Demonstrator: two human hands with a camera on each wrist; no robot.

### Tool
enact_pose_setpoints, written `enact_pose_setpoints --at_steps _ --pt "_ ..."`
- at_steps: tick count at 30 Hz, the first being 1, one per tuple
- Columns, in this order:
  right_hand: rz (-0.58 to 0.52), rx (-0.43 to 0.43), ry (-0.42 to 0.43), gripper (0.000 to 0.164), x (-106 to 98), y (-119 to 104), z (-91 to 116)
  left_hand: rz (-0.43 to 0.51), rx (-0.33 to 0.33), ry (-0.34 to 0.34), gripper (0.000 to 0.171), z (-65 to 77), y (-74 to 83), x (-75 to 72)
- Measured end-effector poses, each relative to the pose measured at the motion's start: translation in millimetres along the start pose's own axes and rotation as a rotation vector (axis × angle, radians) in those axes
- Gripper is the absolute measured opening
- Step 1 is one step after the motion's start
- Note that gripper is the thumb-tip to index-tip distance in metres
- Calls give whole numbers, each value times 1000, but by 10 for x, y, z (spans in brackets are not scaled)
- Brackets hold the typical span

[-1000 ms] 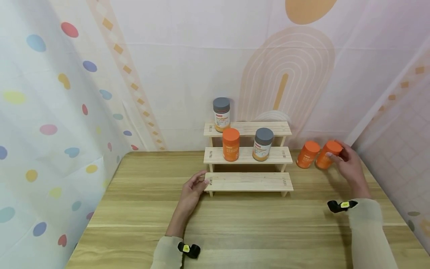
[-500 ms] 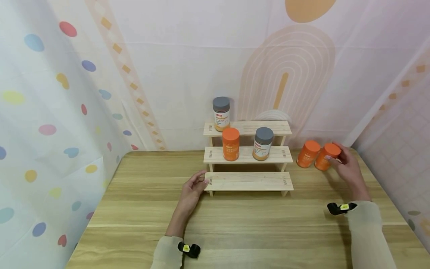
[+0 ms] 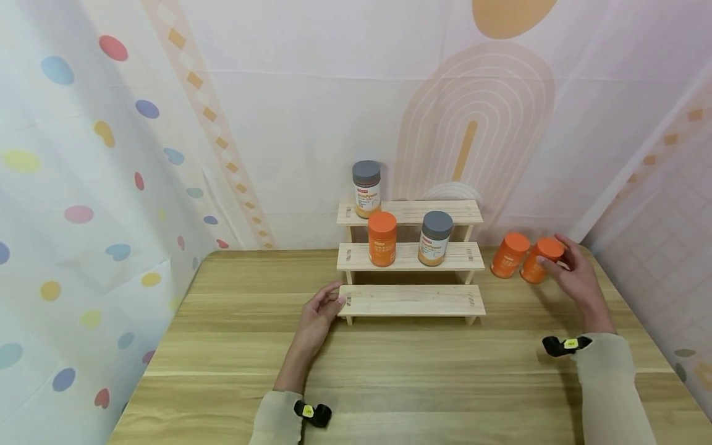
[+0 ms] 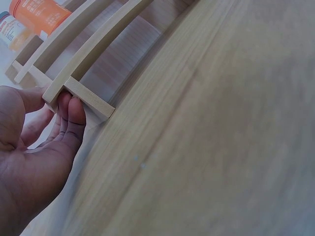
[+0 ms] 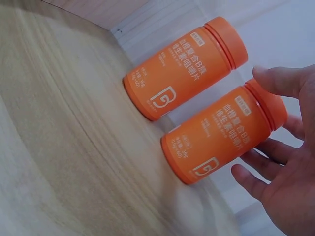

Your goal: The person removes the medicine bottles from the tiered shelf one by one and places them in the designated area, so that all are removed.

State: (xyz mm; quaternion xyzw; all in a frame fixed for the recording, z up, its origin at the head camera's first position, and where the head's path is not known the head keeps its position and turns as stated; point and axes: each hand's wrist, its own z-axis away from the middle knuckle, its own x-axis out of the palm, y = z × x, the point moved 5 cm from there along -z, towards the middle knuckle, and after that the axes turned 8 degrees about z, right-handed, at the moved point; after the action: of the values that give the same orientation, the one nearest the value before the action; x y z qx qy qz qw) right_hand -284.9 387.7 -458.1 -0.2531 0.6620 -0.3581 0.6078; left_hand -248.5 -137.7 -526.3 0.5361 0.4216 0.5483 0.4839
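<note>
A three-tier wooden display stand (image 3: 411,301) stands on the table. My left hand (image 3: 318,318) pinches the left end of its lowest tier, thumb above and fingertips (image 4: 76,110) curled beneath the board. To the right of the stand are two upright orange bottles: one nearer the stand (image 3: 510,256), the other (image 3: 535,267) beside my right hand (image 3: 578,278). In the right wrist view, the thumb (image 5: 275,81) is at that bottle's cap and the other fingers spread loosely behind it, with the lowest ones apart from its side.
A grey-capped jar (image 3: 367,191) stands on the top tier's left. The middle tier bears an orange bottle (image 3: 382,241) and another grey-capped jar (image 3: 436,241). Patterned curtains (image 3: 311,123) border the wooden table (image 3: 423,383) at the back and sides.
The bottle at my right hand has shifted slightly down and left, now standing upright on the table. The right hand's thumb has eased back from it. My left hand stays on the stand.
</note>
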Motion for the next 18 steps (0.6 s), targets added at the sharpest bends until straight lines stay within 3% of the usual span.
enact_pose_setpoints --at_steps 8,18 --pt "-11 -65 43 87 -47 -124 30 12 -11 -12 42 6 2 8" --pt "21 -54 44 95 -31 -254 104 15 -2 -1 43 -3 -3 12"
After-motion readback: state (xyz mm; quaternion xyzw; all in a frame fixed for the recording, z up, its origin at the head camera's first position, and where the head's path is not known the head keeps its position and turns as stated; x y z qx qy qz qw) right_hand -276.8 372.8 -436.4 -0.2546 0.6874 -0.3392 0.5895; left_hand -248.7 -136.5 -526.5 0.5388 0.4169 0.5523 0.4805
